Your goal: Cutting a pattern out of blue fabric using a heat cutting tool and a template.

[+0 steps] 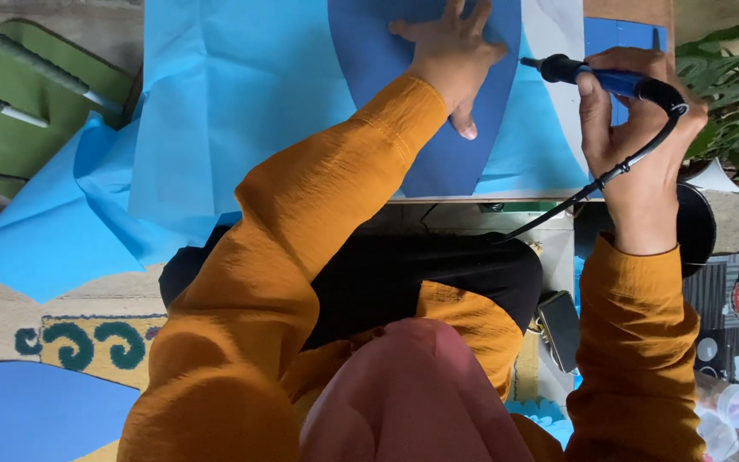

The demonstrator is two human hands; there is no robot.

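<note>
Here the left hand [448,53] lies flat, fingers spread, pressing a dark blue pointed template [425,128] onto the light blue sheet [233,94] that covers the small table [558,51]; it grips nothing. The template's long axis runs from the table's far edge toward the near edge, its tip ending just short of that near edge, right under the thumb. The right hand [635,137] is clenched round a blue-handled corded tool [609,81], held nearly level, its dark tip pointing left toward the template's right-hand curve, just beside it but apart; whether the tip touches the sheet I cannot tell. So the template lies to the left of the tool, and the right hand is the nearer to that curved edge, while the left sits on top of the shape. The black cord [575,198] trails down off the near edge. The light blue sheet spills over the table's left edge onto the patterned rug [79,342]. At the lower right some clear plastic cups [733,402] stand on the floor; their contents are too small to tell.
</note>
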